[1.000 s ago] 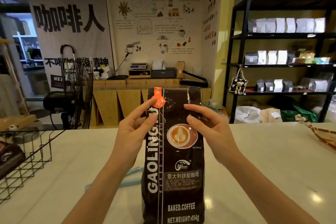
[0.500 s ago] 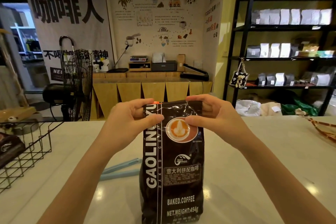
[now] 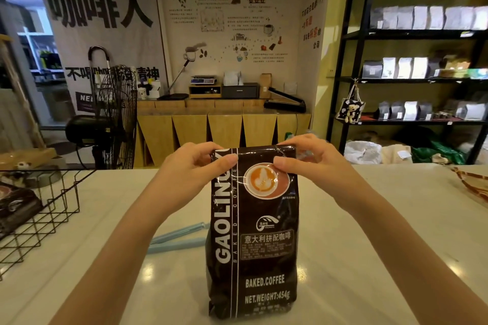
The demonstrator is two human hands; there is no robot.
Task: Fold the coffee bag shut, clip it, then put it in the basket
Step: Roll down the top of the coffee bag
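A tall black coffee bag [image 3: 253, 240] with a latte picture stands upright on the white counter [image 3: 369, 245] in front of me. Its top is folded back and down. My left hand [image 3: 190, 166] pinches the folded top at its left corner, and my right hand [image 3: 309, 161] pinches the right corner. A long light-blue clip [image 3: 177, 239] lies flat on the counter just left of the bag, partly hidden behind it. The black wire basket [image 3: 39, 208] sits at the counter's left edge.
A dark packet [image 3: 15, 208] lies inside the basket. A patterned object [image 3: 472, 182] pokes in at the counter's right edge. Beyond the counter stand a floor fan [image 3: 113, 116], a wooden bench and black shelves of bags [image 3: 422, 68].
The bag's tall open top, with its orange sticker, has been folded over and down by both hands. The bag now stands shorter, and my hands sit lower on the fold.
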